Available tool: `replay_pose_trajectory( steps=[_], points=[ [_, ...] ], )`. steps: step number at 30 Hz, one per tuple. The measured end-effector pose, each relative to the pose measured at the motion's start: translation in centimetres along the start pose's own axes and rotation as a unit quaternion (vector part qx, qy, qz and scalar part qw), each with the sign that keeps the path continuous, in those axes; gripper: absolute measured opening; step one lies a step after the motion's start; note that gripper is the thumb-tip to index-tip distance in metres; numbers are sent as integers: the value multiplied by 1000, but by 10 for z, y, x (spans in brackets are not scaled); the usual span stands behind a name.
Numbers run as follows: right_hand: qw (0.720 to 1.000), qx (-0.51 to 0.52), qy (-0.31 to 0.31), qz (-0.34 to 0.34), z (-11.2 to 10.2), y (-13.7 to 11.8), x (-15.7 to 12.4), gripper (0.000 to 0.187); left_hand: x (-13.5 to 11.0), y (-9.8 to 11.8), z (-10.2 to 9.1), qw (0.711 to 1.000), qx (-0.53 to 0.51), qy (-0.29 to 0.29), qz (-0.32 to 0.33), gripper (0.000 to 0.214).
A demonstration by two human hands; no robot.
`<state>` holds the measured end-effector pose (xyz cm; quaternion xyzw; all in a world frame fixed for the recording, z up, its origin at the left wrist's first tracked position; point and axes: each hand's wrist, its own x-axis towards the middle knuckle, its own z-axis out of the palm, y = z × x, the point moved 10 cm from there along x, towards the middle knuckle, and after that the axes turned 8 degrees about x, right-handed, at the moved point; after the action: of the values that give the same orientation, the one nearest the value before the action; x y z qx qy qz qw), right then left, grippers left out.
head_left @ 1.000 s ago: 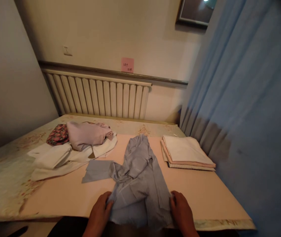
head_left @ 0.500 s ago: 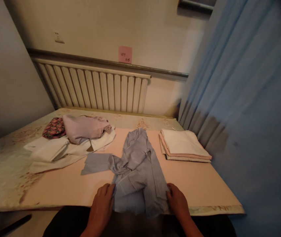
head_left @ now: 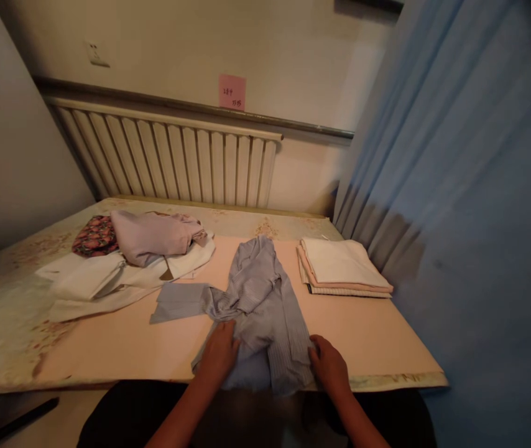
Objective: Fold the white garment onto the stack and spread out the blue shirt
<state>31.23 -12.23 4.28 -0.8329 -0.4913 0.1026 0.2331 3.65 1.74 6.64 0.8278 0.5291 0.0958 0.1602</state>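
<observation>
A rumpled grey-blue ribbed long-sleeved shirt [head_left: 258, 298] lies in front of me, its lower end at the table's near edge. One cuff stretches out to the left and the middle is bunched. My left hand [head_left: 221, 351] rests on the lower left part of the shirt, fingers forward and the thumb apart. At the lower right edge, my right hand [head_left: 329, 367] has its thumb and fingers closed on the fabric; the fingertips are partly hidden.
A folded stack of cloth [head_left: 344, 264] sits to the right, beside a blue curtain [head_left: 433, 218]. Loose garments, pink [head_left: 153, 235], white [head_left: 88, 274] and flowered [head_left: 95, 236], are heaped at left. Behind the table [head_left: 153, 354] stand a radiator [head_left: 176, 162] and a wall.
My left hand has moved from the shirt's left edge inward and up onto the fabric. The lower left edge now spreads further left. My right hand stays at the right edge; the view shifted slightly.
</observation>
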Motion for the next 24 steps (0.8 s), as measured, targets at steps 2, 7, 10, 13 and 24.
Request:
replay_pose_trajectory(
  steps=[2,7,10,13,24],
  points=[
    [1000,6,4,-3,-1,0,-1,35,1,2,6,999,-20,-39,-10,42],
    [1000,15,5,-3,-3,0,-2,36,-22,27,18,991,-49,-97,74,30],
    [1000,24,0,5,-2,2,-1,36,-45,46,26,978,-79,-141,132,29],
    [999,38,-4,3,-1,3,-1,36,-66,61,31,961,-115,-184,170,22],
    [984,173,-36,-36,-2,9,-4,45,-81,-20,-9,991,-82,91,53,23]
  ],
)
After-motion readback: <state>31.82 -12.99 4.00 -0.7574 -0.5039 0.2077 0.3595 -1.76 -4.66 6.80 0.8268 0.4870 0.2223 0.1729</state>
